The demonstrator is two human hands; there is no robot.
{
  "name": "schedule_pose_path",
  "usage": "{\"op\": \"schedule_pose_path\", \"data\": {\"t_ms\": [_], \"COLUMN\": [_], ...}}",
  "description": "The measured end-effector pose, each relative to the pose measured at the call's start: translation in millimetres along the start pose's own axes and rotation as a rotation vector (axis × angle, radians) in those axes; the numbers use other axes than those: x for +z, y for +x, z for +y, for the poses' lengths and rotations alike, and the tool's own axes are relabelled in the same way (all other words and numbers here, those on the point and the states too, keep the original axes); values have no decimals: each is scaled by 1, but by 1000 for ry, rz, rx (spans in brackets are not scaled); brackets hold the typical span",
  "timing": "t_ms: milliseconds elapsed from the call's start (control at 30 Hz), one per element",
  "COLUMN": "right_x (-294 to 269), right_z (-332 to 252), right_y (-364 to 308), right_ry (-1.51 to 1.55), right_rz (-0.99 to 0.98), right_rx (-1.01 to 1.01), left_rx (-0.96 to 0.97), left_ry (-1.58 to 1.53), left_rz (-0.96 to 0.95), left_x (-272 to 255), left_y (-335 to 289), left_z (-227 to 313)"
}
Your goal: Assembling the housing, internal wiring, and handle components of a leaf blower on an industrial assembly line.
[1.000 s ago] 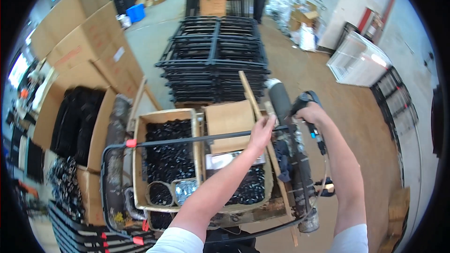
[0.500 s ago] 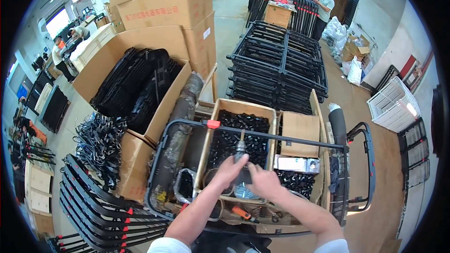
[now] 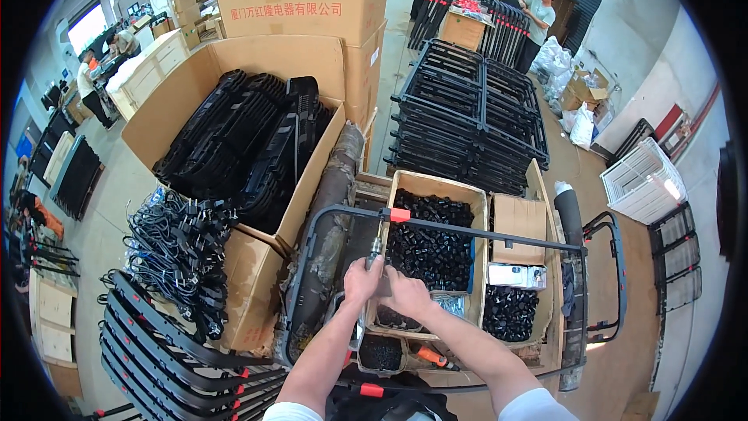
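Note:
Both hands are closed around a power drill whose metal chuck (image 3: 376,249) and long bit point away from me. My left hand (image 3: 361,281) wraps the front of its body. Behind it on the right, my right hand (image 3: 407,295) grips the drill too; most of its body is hidden by my fingers. A black tubular frame (image 3: 487,231) lies across the work area around my hands. The bit's tip is near the frame's far bar, just left of a red clip (image 3: 400,215); I cannot tell whether they touch.
Under the frame, a wooden bin (image 3: 440,182) holds small black parts. An orange-handled tool (image 3: 431,355) lies near me. Left are tangled cables (image 3: 175,242), curved black frames, and a carton (image 3: 323,140) of black parts. Stacked frames (image 3: 467,117) stand ahead; people work beyond.
The drill and both hands have moved left relative to the frame, from right of the red clip to left of it. My view has shifted, so the bins appear farther right.

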State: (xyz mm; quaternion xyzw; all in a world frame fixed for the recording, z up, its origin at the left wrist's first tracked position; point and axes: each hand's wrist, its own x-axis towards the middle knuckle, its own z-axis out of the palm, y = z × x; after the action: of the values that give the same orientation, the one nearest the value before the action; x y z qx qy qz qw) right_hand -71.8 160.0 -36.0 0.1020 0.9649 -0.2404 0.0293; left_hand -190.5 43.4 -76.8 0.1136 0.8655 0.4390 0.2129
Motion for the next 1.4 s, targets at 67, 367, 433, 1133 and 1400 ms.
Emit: {"op": "schedule_pose_path", "data": {"t_ms": [67,367,433,1133,1400], "right_x": [0,-4,-5,-31,-30], "right_z": [0,1,0,-19,-12], "right_y": [1,6,6,11,12], "right_ry": [-12,-13,3,-106,-103], "right_rz": [-6,-22,2,-19,-33], "right_rx": [10,36,16,4,30], "left_rx": [9,-6,-16,-89,-101], "left_ry": [9,7,24,-37,67], "left_rz": [0,-15,-17,-99,-96], "left_x": [2,3,2,-2,-3], "left_y": [3,8,9,10,13], "left_z": [-2,2,3,12,21]}}
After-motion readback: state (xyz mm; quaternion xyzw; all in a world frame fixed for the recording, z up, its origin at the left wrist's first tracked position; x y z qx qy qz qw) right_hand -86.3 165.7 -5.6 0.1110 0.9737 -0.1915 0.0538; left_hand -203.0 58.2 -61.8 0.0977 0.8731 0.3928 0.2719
